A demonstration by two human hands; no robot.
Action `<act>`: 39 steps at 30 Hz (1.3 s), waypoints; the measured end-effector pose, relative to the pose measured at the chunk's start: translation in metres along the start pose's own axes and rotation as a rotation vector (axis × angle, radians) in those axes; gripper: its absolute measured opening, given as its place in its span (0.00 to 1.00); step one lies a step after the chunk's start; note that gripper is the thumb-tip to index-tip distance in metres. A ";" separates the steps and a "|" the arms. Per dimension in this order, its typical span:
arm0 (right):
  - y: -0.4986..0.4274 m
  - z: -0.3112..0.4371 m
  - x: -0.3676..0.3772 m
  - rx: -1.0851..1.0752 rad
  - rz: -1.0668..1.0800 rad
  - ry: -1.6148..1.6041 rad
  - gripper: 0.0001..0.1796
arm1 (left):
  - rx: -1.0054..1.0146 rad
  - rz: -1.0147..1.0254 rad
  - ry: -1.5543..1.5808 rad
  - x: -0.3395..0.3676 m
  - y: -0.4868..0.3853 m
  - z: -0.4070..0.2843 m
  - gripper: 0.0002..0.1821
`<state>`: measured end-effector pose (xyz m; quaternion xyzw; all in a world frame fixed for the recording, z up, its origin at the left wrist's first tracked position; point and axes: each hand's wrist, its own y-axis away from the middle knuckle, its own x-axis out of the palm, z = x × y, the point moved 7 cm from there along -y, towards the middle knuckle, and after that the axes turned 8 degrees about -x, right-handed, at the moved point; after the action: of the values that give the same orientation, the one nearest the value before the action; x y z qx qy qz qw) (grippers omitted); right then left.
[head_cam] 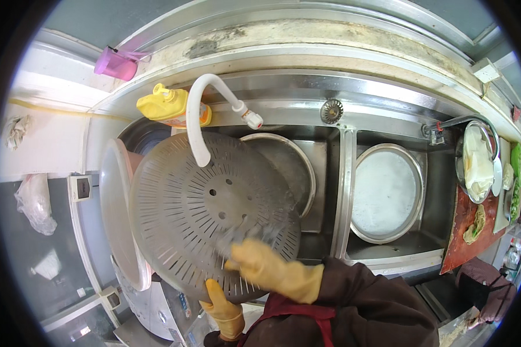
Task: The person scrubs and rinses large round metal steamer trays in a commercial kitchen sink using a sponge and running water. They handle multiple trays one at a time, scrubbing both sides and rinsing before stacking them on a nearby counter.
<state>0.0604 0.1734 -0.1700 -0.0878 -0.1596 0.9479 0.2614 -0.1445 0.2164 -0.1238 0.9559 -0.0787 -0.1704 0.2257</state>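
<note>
A large grey slotted plastic colander [178, 191] lies tilted over the left sink basin, under a white curved faucet [195, 117]. My left hand [223, 308], in a yellow rubber glove, grips its near rim; the fingers behind the rim are hidden. My right hand [271, 269], in a matching glove and blurred, is at the colander's lower surface; whether it holds a steel-wool pad or similar cannot be told. Water splashes around its fingertips. A round metal basin [310, 182] is partly covered by the colander. In the right sink stands a metal basin of foamy water [386, 195].
A yellow detergent jug [165, 106] stands behind the left sink, with a sink strainer [331, 111] on the back ledge. Large round tubs [119, 217] lean at left. On the right are a red cutting board [460, 234] and a bowl with pale cloth-like material [477, 165].
</note>
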 end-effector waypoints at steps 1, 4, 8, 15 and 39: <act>-0.002 0.025 0.006 0.093 0.111 -0.123 0.24 | 0.010 0.062 -0.111 -0.012 -0.009 0.030 0.32; -0.013 0.023 -0.005 0.037 0.147 0.193 0.26 | -0.016 0.062 -0.051 0.002 0.005 0.033 0.31; 0.013 -0.114 -0.062 0.207 -0.323 0.446 0.26 | 0.462 0.165 -0.614 -0.013 0.003 0.030 0.31; 0.022 -0.303 -0.107 0.978 0.028 0.458 0.39 | -0.204 0.275 0.025 -0.003 -0.063 -0.151 0.40; 0.026 -0.102 -0.050 0.420 -0.107 0.283 0.32 | -0.007 0.111 -0.095 0.003 -0.008 -0.056 0.32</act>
<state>0.1163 0.1519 -0.2706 -0.1549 0.0747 0.9232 0.3436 -0.1209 0.2451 -0.0814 0.9402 -0.1416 -0.2031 0.2340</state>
